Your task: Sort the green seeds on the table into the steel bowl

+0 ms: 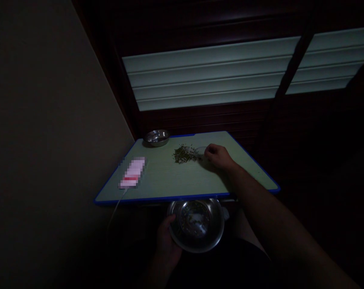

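My left hand [167, 241] grips the left rim of a large stainless steel bowl [218, 230], held just below the table's front edge. Small bits lie scattered in the bowl's bottom. Over the table, my right hand [218, 155] is closed, fingers pinched on a thin, clear piece with a rounded edge [201, 150]; its exact kind is too dim to tell. That clear piece touches the right side of a loose pile of small green-brown grains or seeds [183, 154] on the tabletop.
A small steel bowl [157, 138] stands at the back left of the pale, blue-edged table [158, 180]. A blurred-out phone [133, 172] lies at the left, its white cable [117, 204] hanging over the front edge. Behind is dark wood with pale slatted panels [212, 74]; a wall [49, 120] bounds the left.
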Action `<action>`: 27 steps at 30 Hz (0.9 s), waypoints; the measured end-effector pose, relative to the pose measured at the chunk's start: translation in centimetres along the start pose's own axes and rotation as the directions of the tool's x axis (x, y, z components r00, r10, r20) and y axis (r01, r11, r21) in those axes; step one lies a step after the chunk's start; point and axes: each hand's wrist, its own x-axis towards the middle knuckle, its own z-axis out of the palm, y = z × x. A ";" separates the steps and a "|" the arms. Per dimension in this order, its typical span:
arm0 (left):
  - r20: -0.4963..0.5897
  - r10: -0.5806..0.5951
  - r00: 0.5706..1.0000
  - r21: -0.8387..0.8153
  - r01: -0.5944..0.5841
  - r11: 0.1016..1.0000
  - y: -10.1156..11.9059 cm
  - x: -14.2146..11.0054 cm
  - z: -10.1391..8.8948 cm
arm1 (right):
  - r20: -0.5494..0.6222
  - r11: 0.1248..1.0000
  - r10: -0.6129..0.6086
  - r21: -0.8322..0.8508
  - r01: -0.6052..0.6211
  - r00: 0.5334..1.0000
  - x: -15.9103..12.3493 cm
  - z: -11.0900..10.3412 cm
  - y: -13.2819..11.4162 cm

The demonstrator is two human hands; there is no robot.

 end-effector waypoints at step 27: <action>0.010 0.000 1.000 -0.017 0.000 1.000 -0.2 0.1 -0.1 | 0.101 0.953 -0.150 -0.252 0.171 0.983 -0.7 1.4 -1.0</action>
